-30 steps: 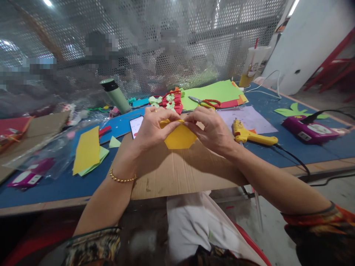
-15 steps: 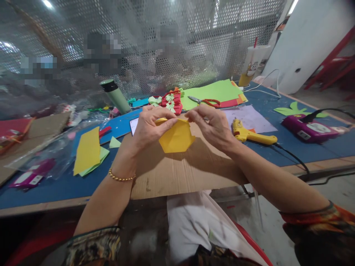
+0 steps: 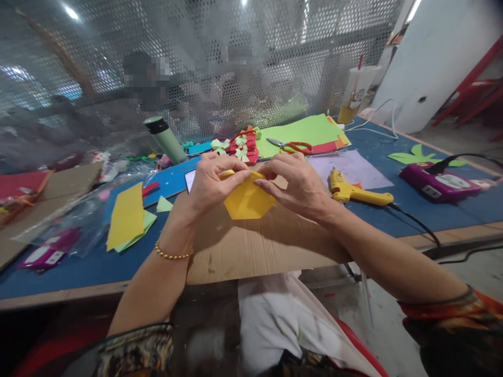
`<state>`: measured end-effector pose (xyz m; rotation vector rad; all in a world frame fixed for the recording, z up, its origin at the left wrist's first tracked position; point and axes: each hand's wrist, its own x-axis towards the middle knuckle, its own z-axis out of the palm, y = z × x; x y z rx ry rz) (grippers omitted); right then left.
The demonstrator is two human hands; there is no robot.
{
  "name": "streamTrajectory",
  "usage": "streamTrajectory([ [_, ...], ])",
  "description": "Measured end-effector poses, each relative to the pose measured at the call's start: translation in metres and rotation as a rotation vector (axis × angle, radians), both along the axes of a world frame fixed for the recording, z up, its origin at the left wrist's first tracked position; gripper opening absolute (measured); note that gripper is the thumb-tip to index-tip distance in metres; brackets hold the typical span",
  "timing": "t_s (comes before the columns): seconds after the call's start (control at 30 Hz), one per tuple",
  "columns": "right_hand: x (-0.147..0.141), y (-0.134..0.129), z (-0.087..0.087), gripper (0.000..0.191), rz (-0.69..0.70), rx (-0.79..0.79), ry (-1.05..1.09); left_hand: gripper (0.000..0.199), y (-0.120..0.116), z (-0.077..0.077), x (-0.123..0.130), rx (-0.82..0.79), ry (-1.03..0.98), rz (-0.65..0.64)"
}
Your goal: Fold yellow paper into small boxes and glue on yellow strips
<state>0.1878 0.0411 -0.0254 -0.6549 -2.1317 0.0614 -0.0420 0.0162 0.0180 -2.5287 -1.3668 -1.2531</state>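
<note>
Between my hands, a folded yellow paper piece (image 3: 248, 201) is held up over a brown cardboard sheet (image 3: 236, 256). My left hand (image 3: 218, 180) pinches its upper left edge between thumb and fingers. On the upper right edge, the thumb and fingers of my right hand (image 3: 294, 183) close on the same paper. The lower part of the piece hangs with angled sides, and its shadow falls on the cardboard. My fingers hide most of its top edge.
A yellow glue gun (image 3: 359, 195) lies right of my right hand, near a purple power socket (image 3: 434, 180). Scissors (image 3: 293, 145) rest on green sheets (image 3: 302, 131) behind. Yellow paper (image 3: 126, 217), a green bottle (image 3: 165, 140) and a drink cup (image 3: 356, 94) are also about.
My right hand has shifted slightly left along the paper's top edge, its thumb now pressing the front. The left hand keeps its pinch.
</note>
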Motion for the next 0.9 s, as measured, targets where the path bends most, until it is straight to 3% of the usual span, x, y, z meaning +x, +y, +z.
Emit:
streamTrajectory([
  [0.33, -0.004, -0.003, 0.002, 0.022, 0.077, -0.046, 0.148, 0.018, -0.002, 0.006, 0.0, -0.062, -0.035, -0.061],
  [0.53, -0.002, -0.003, 0.009, 0.055, 0.218, -0.4, 0.334, 0.02, 0.002, 0.004, -0.002, -0.029, -0.059, -0.109],
  [0.67, 0.0, 0.001, 0.012, 0.064, 0.282, -0.511, 0.312, 0.021, 0.001, 0.004, -0.002, -0.067, -0.044, -0.098],
  [0.9, 0.002, 0.002, 0.013, 0.049, 0.263, -0.488, 0.287, 0.034, 0.0, 0.007, -0.001, -0.148, -0.085, -0.162],
])
